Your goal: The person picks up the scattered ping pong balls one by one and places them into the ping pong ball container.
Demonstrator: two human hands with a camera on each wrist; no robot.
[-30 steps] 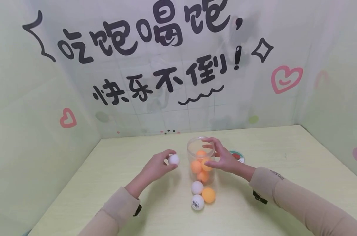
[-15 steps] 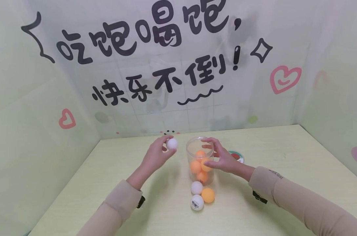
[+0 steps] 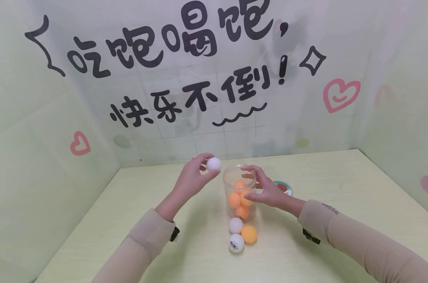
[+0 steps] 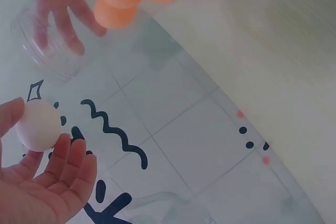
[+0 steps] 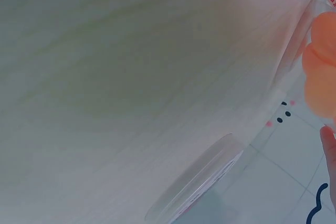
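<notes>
My left hand [image 3: 192,177] pinches a white ping-pong ball [image 3: 213,164] between thumb and fingers. It holds the ball raised, just left of the rim of a clear plastic jar [image 3: 229,181]. In the left wrist view, the same white ball [image 4: 39,125] sits at the fingertips, apart from the jar rim. Several orange ping-pong balls [image 3: 234,200] lie inside the upright jar. Around the jar's right side my right hand [image 3: 268,191] grips it, thumb in front and fingers behind. Only a fingertip [image 5: 328,140] of that hand shows in the right wrist view.
Two white balls [image 3: 236,243] and one orange ball [image 3: 249,234] rest on the table [image 3: 299,251] in front of the jar. Behind the right hand lies a round lid [image 3: 284,187] with a coloured label. A lettered wall [image 3: 185,141] closes off the table's back.
My left hand has lifted the white ball from low beside the jar to about rim height, then moved it slightly right toward the rim. The right hand and jar stay put.
</notes>
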